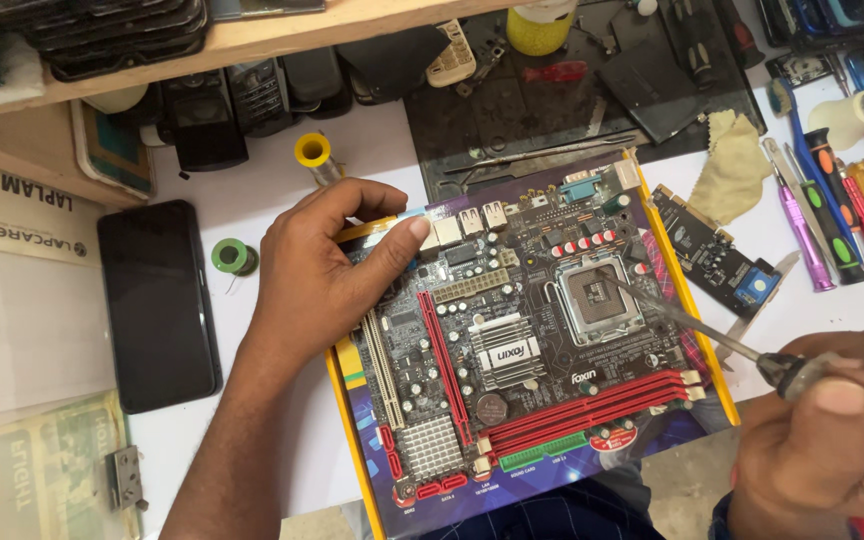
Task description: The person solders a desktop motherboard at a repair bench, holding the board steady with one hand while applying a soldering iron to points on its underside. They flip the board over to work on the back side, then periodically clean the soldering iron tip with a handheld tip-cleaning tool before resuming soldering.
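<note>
A dark computer motherboard [512,340] with red memory slots and a silver heatsink lies on a yellow-edged printed box [352,420]. My left hand [327,265] rests on the board's upper left corner, thumb pressed by the rear ports. My right hand [832,430] grips a screwdriver [712,335] at the lower right. Its metal tip reaches the square processor socket [597,295].
A black phone [157,300] lies left of the box. Solder spools [232,257] sit behind it. A small expansion card [717,255] and a row of coloured screwdrivers [832,210] lie to the right. A black work mat [572,90] with tools is at the back.
</note>
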